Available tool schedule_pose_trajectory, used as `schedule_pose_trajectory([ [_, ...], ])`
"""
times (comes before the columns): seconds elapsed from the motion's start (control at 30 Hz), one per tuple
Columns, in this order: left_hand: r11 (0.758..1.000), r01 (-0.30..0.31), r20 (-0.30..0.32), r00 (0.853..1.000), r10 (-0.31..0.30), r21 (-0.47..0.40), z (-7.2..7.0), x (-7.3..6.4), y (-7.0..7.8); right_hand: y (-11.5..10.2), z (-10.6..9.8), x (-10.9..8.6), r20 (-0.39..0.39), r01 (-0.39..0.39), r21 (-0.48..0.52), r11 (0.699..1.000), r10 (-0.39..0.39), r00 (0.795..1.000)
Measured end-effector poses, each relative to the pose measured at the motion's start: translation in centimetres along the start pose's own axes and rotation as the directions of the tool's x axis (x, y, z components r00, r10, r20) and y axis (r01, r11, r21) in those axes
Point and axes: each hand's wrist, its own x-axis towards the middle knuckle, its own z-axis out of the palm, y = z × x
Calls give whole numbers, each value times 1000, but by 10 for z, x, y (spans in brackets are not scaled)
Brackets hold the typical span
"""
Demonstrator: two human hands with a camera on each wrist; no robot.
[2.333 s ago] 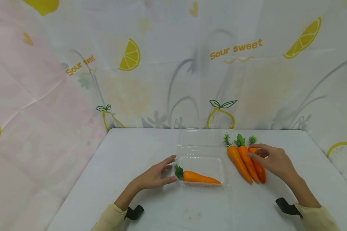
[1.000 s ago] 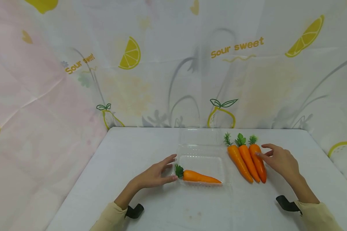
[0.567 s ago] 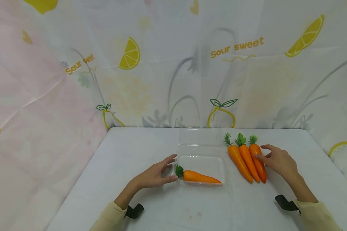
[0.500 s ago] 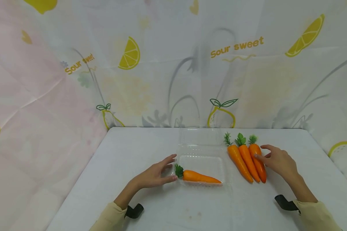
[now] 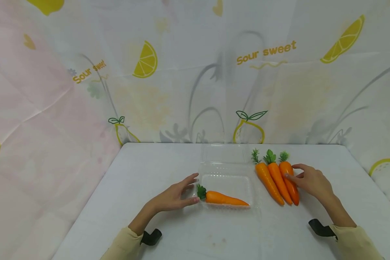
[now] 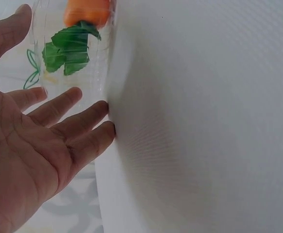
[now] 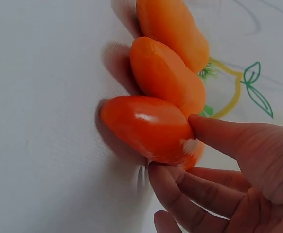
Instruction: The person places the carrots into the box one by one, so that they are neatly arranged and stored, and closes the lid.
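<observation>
The clear box (image 5: 227,180) sits open with its lid (image 5: 225,154) back on the far side, and in it one orange carrot (image 5: 225,198) lies along the near wall, its dark green leaves to the left and its thin tip to the right. To the right of the box, three more carrots (image 5: 278,183) lie side by side in a row, green tops far away and thin tips close and slanting right. The last one on the right (image 5: 291,187) is shiny and redder, and the right hand (image 5: 313,182) pinches it.
</observation>
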Motion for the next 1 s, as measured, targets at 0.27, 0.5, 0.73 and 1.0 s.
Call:
schedule_pose_trajectory([
  [0.27, 1000, 3, -3, 1000, -3, 5, 0, 1, 1, -1, 0, 0, -35, 6, 29, 1000, -5, 999],
  [0.5, 1000, 10, 2, 1000, -10, 13, 0, 1, 0, 2, 2, -2, -67, 11, 47, 999, -8, 998],
  [0.73, 1000, 6, 3, 1000, -6, 12, 0, 1, 0, -2, -3, -8, -111, 35, 55, 998, -29, 993],
  [1.0, 1000, 16, 6, 1000, -16, 16, 0, 1, -1, -11, -8, -12, -150, 91, 50, 995, -83, 985],
])
